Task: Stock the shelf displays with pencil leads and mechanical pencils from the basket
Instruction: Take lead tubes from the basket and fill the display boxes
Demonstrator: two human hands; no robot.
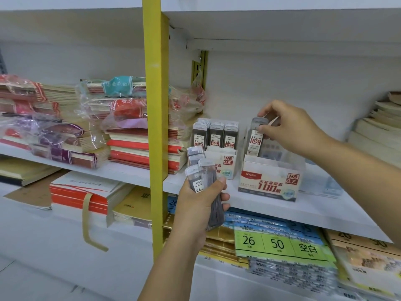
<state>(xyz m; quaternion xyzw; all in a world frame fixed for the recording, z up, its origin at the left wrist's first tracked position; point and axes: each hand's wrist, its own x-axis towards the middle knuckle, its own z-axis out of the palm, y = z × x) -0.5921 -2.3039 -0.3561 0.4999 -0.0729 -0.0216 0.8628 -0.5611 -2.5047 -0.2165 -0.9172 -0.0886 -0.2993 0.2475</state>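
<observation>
My left hand (200,199) grips a fanned bunch of clear pencil lead cases (198,168) just in front of the white shelf (271,210). My right hand (288,124) pinches the top of a single 0.7 lead case (255,137), which stands upright in the left back part of the HB 0.7 display box (269,181). Left of it, the HB 0.5 display box (225,164) holds three rows of upright 0.5 lead cases (216,135). No basket or mechanical pencils are in view.
A yellow upright post (155,127) divides the shelving. Wrapped stacks of notebooks (86,127) fill the left bay. Paper stacks (377,127) sit at the far right. Below the shelf lie loose-leaf packs with a green 26/50 label (280,244).
</observation>
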